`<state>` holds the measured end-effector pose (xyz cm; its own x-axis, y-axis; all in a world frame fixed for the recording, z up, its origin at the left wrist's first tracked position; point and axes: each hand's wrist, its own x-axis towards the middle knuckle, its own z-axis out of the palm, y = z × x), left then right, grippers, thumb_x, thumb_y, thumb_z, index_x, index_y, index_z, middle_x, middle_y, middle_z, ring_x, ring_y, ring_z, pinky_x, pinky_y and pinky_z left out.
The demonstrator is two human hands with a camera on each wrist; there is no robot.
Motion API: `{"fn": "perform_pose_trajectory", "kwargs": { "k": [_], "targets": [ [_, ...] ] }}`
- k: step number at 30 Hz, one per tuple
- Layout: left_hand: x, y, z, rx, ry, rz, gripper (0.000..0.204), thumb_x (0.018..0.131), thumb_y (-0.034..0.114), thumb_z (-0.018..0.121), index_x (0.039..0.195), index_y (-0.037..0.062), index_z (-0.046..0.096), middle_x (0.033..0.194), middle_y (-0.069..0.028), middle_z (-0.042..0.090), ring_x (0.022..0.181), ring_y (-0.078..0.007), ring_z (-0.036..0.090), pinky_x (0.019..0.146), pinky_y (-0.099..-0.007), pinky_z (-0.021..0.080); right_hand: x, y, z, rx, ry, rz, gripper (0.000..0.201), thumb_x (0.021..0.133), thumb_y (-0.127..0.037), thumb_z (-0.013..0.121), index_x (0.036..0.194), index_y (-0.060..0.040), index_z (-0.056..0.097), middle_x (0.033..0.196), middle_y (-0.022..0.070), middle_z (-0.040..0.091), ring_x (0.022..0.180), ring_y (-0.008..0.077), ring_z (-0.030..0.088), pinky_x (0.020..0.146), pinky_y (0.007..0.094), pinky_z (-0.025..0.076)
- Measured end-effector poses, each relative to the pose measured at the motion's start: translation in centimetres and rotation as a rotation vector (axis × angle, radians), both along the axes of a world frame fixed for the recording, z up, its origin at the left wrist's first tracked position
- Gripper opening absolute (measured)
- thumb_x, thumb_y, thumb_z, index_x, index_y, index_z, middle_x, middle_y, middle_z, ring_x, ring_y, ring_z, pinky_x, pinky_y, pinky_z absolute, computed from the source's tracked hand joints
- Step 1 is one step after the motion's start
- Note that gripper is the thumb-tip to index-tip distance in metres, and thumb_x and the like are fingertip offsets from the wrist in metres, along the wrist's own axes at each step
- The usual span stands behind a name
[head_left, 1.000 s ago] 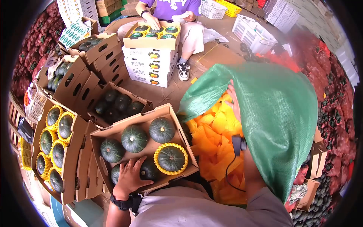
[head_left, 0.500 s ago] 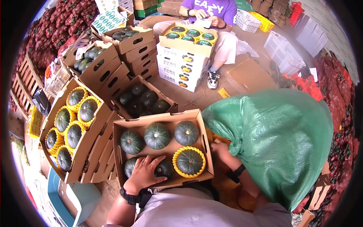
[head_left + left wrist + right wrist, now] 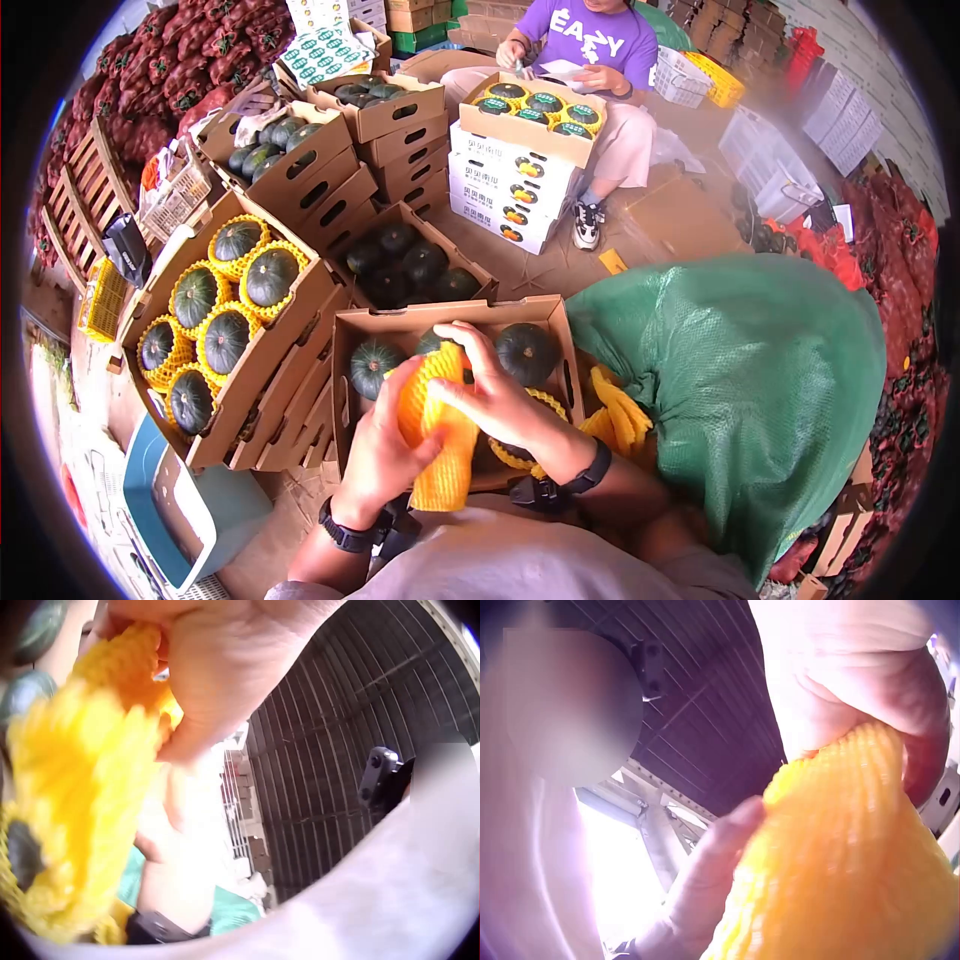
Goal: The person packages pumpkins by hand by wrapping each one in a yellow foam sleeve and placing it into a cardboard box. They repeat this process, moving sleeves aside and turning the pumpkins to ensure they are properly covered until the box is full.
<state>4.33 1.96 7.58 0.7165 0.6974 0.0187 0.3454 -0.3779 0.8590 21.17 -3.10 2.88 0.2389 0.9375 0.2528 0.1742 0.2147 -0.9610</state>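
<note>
Both hands hold a yellow foam net sleeve (image 3: pixel 445 470) above an open cardboard box (image 3: pixel 450 318). My left hand (image 3: pixel 383 462) grips its left side, fingers and thumb curled round it. From the right, my right hand (image 3: pixel 505 400) pinches its upper part, also seen in the right wrist view, where the foam net sleeve (image 3: pixel 840 847) fills the lower right. Dark green pumpkins (image 3: pixel 527 354) sit in the box, partly hidden by the hands. One pumpkin at the front right wears a yellow net (image 3: pixel 548 408), mostly covered by my right forearm.
A green woven sack (image 3: pixel 740 370) stands at the right, with yellow nets (image 3: pixel 622 415) at its opening. Stacked boxes at the left carry netted pumpkins (image 3: pixel 227 340). Behind is a box of bare pumpkins (image 3: pixel 425 262). A person (image 3: pixel 600 50) sits beyond stacked white boxes (image 3: pixel 510 195).
My right hand has come out of the green sack with a yellow foam net sleeve. My left hand has lifted off the pumpkins and now grips the sleeve too.
</note>
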Motion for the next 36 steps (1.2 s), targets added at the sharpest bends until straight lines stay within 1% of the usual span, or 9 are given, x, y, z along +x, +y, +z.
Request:
{"fn": "perform_pose_trajectory", "kwargs": {
  "k": [2,4,6,13,16,22,30,34,36],
  "targets": [
    [-1.6,1.7,-1.8,0.161,0.213,0.106,0.081,0.069,0.007,0.072,0.14,0.0114,0.034,0.123,-0.0195,0.055,0.106,-0.0368,0.059,0.091,-0.0402,0.049,0.6,-0.7,-0.3,-0.035,0.021,-0.101,0.045,0.088,-0.022,0.063,0.124,-0.0031,0.045,0.126,0.021,0.045,0.113,0.0315,0.052,0.094,0.0382,0.044],
    [-3.2,2.5,-3.7,0.327,0.43,0.211,0.085,0.067,0.01,0.075,0.142,0.0127,0.033,0.121,-0.0207,0.052,0.107,-0.0379,0.055,0.09,-0.0417,0.048,3.9,-2.7,-1.2,-0.085,-0.633,-0.14,0.04,0.083,-0.026,0.067,0.115,-0.0066,0.053,0.105,0.0153,0.062,0.083,0.0267,0.065,0.072,0.0399,0.052],
    [-3.8,2.6,-4.5,0.481,0.318,0.234,0.086,0.063,0.013,0.08,0.138,0.013,0.037,0.13,-0.0219,0.043,0.113,-0.0395,0.049,0.092,-0.0437,0.046,5.0,-5.5,-2.8,-0.651,-0.843,0.098,0.05,0.075,-0.036,0.073,0.113,-0.0089,0.054,0.108,0.0162,0.061,0.091,0.0296,0.063,0.075,0.043,0.052],
    [-4.7,1.3,-5.3,0.434,0.265,0.331,0.065,0.059,0.02,0.086,0.107,-0.0021,0.048,0.14,-0.023,0.033,0.123,-0.0406,0.043,0.096,-0.0463,0.04,3.1,-7.4,-2.1,-0.634,-0.979,-0.195,0.08,0.064,-0.05,0.077,0.133,-0.0246,0.046,0.111,0.0187,0.052,0.101,0.0364,0.057,0.082,0.0468,0.049],
    [-5.3,1.0,-6.2,0.49,0.282,0.252,0.055,0.061,0.021,0.085,0.099,-0.0025,0.052,0.146,-0.0245,0.026,0.128,-0.0413,0.039,0.098,-0.0472,0.039,2.5,-7.1,-1.8,-0.858,-0.942,0.018,0.093,0.062,-0.049,0.079,0.142,-0.0287,0.035,0.111,0.0205,0.052,0.101,0.0377,0.056,0.083,0.0479,0.048],
    [-6.4,1.2,-5.0,0.277,0.098,0.245,0.026,0.074,0.009,0.074,0.092,-0.0069,0.065,0.152,-0.0245,0.016,0.138,-0.0401,0.026,0.109,-0.0409,0.031,1.6,-8.8,-3.6,-0.455,-1.038,0.034,0.083,0.054,-0.029,0.087,0.128,-0.0294,0.05,0.128,0.0169,0.041,0.121,0.0349,0.042,0.092,0.049,0.041],
    [-7.6,1.7,-3.3,0.24,0.03,0.261,0.024,0.083,0.015,0.065,0.1,-0.0012,0.068,0.153,-0.0212,0.018,0.142,-0.0385,0.016,0.114,-0.0465,0.016,3.3,-11.2,1.0,-0.105,-0.717,-0.426,0.039,0.077,-0.019,0.069,0.114,-0.0074,0.061,0.123,0.0142,0.054,0.109,0.0328,0.053,0.095,0.0424,0.041],
    [-7.5,1.7,-2.9,-0.039,-0.325,0.303,0.028,0.09,0.018,0.06,0.107,-0.0032,0.064,0.15,-0.0175,0.028,0.139,-0.0323,0.025,0.111,-0.0423,0.024,9.1,-16.5,-6.6,-0.394,-1.096,-0.6,0.025,0.079,-0.015,0.063,0.103,-0.0073,0.064,0.128,0.0191,0.05,0.122,0.0379,0.044,0.101,0.0433,0.036],
    [-7.6,1.8,-2.9,-0.232,-0.521,0.283,0.025,0.09,0.013,0.06,0.109,-0.0041,0.061,0.131,-0.0144,0.047,0.12,-0.0241,0.049,0.102,-0.035,0.037,13.7,-21.5,-16.1,-0.357,-1.11,-0.738,0.023,0.077,-0.008,0.062,0.1,-0.0072,0.064,0.132,0.0219,0.047,0.125,0.044,0.04,0.103,0.047,0.035]
  ]
}}
